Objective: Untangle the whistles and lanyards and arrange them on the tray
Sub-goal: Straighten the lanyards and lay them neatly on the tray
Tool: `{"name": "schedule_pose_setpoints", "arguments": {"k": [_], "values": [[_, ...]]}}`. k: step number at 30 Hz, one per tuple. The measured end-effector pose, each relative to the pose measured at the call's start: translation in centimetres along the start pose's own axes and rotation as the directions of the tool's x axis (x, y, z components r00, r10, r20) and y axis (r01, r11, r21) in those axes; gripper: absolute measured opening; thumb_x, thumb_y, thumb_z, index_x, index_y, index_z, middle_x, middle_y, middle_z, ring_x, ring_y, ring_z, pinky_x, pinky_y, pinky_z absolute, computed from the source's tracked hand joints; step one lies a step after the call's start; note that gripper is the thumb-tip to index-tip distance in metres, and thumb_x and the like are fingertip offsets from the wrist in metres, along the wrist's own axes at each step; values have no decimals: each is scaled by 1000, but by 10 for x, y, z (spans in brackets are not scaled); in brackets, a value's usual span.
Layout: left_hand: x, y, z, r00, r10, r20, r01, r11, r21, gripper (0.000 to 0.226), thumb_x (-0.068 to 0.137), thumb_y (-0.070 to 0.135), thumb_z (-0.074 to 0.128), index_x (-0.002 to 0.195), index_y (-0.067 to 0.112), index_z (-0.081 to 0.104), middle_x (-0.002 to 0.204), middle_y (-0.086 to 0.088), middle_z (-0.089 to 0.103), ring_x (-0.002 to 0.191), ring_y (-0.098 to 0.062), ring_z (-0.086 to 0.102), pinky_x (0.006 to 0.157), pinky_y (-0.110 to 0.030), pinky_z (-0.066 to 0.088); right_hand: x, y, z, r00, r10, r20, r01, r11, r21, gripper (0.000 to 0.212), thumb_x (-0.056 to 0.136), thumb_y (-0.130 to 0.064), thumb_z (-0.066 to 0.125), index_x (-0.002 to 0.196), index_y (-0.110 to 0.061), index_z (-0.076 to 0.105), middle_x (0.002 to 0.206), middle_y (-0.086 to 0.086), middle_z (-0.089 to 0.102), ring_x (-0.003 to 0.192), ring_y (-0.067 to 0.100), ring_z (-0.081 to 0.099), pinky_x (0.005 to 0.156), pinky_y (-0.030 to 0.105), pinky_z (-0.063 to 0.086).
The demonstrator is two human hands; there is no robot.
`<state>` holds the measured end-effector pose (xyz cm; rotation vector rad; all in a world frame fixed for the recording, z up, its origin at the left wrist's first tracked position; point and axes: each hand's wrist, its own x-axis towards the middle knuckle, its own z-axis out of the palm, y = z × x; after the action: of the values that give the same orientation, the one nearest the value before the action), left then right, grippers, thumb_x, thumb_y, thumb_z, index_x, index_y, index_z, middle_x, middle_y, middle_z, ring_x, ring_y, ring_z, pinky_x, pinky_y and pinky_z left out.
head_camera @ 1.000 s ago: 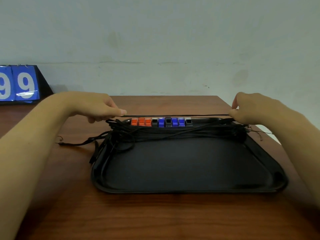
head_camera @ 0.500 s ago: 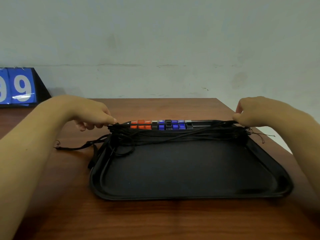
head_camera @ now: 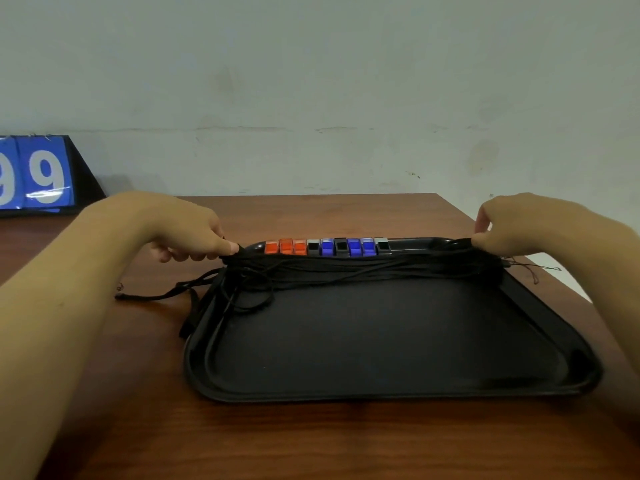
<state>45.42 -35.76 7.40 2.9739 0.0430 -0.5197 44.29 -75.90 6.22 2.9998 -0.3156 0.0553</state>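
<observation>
A black tray [head_camera: 381,341] lies on the wooden table. Along its far rim stands a row of whistles [head_camera: 327,247]: orange at the left, then grey, black and blue ones. In front of them a bundle of black lanyards [head_camera: 363,268] stretches across the tray's far end, with loose ends [head_camera: 156,294] trailing over the left rim onto the table. My left hand [head_camera: 194,233] pinches the left end of a lanyard at the tray's far left corner. At the far right corner my right hand [head_camera: 512,226] pinches its right end.
A blue scoreboard [head_camera: 38,176] showing 99 stands at the back left against the wall. The table's right edge [head_camera: 568,278] runs close to the tray's right side. Thin cord ends [head_camera: 533,270] stick out past the tray's far right corner.
Both hands have lowered the taut lanyard from above the whistles down onto the bundle at the tray's far end. The view has shifted slightly.
</observation>
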Motion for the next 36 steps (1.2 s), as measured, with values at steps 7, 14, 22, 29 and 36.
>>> {"name": "schedule_pose_setpoints", "arguments": {"k": [7,14,22,29,36], "values": [[-9,-1,-4,991,-120,51,121,993,-8,60,95,66,42,84,9,60,56,3,46,46,-15,37,49,-23,35,-2,0,-3,998,27,-52,-26,1000,7,36,86,-50,58,107,-23,64,118,7,61,104,31,61,96,49,51],[-22,2,-4,973,-138,184,147,988,-37,90,65,89,41,94,8,68,62,2,49,48,-15,37,50,-24,34,-9,-14,-2,992,-64,-108,67,997,24,38,89,-51,54,116,-26,62,106,3,52,104,32,60,93,49,52],[-24,-4,-9,972,-142,188,163,981,-103,17,103,26,51,115,21,62,62,1,51,42,-10,36,44,-20,35,-15,-24,-5,969,-156,-190,173,982,80,39,89,-51,52,122,-31,61,108,-1,53,105,28,60,92,48,53],[-26,-9,-13,964,-142,226,155,987,-40,28,93,10,62,116,26,66,57,3,51,41,-11,35,45,-19,35,-23,-45,1,842,-441,-312,499,856,136,22,94,-40,52,110,-34,67,94,-13,57,88,10,57,86,39,53],[-18,-24,-17,954,-126,273,136,991,-19,43,79,2,74,116,22,63,75,-6,52,47,-12,40,44,-21,36,-29,-58,9,697,-630,-343,704,691,163,18,96,-39,52,105,-37,68,91,-16,62,82,0,57,77,28,50]]}}
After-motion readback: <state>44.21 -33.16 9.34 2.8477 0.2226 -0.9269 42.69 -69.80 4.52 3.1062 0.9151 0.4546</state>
